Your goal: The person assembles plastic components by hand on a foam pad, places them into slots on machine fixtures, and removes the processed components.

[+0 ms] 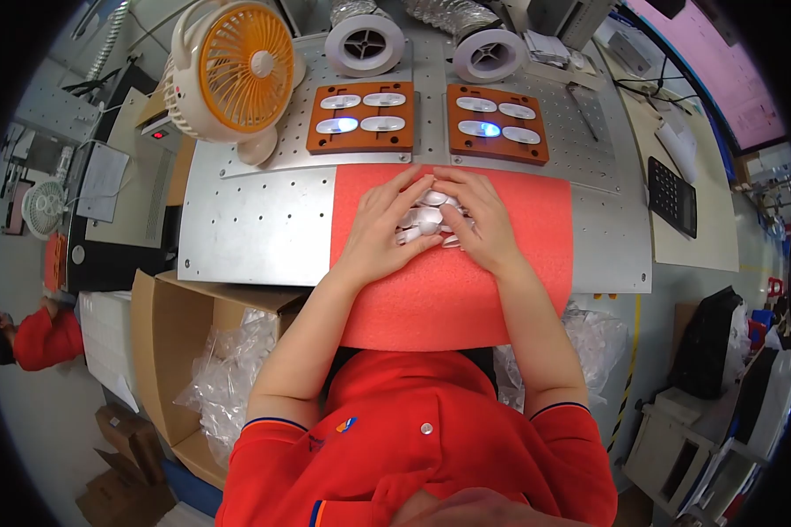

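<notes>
A heap of small glossy white oval parts lies on the red foam sheet. From the left side, my left hand cups the heap, its fingers curved over the far edge and its thumb along the near edge. My right hand curls around the other side, with its thumb on top of the parts. The fingertips of both hands almost meet at the far side. Some parts are hidden under the fingers. Beyond the sheet, two orange-brown fixtures hold similar ovals, one glowing blue in each.
An orange and white fan stands at the back left of the perforated metal table. Two duct nozzles are at the back. A calculator lies right. An open cardboard box holds plastic bags. Another person is far left.
</notes>
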Demonstrator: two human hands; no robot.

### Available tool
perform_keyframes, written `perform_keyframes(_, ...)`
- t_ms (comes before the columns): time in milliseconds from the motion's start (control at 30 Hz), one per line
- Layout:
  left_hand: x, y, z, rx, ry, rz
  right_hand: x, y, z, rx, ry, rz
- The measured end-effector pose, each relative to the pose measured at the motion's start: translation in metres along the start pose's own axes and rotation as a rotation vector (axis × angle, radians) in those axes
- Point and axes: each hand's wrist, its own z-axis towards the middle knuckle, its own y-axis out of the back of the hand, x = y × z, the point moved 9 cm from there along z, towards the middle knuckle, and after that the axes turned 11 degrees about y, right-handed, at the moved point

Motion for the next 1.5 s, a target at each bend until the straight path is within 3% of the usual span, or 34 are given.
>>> perform_keyframes(400,-0.005,0.003,-0.005,0.006,-0.072,-0.055,-0.011,0.001,-0.007,-0.019,-0.143,0.079)
perform_keyframes(1033,-0.004,0.0,-0.002,0.013,-0.051,-0.05,-0.005,0.003,-0.006,-0.014,-0.04,0.056)
perform_keyframes(1500,-0.007,0.003,-0.001,0.027,-0.035,-0.072,-0.006,0.002,-0.006,0.021,-0.086,0.081)
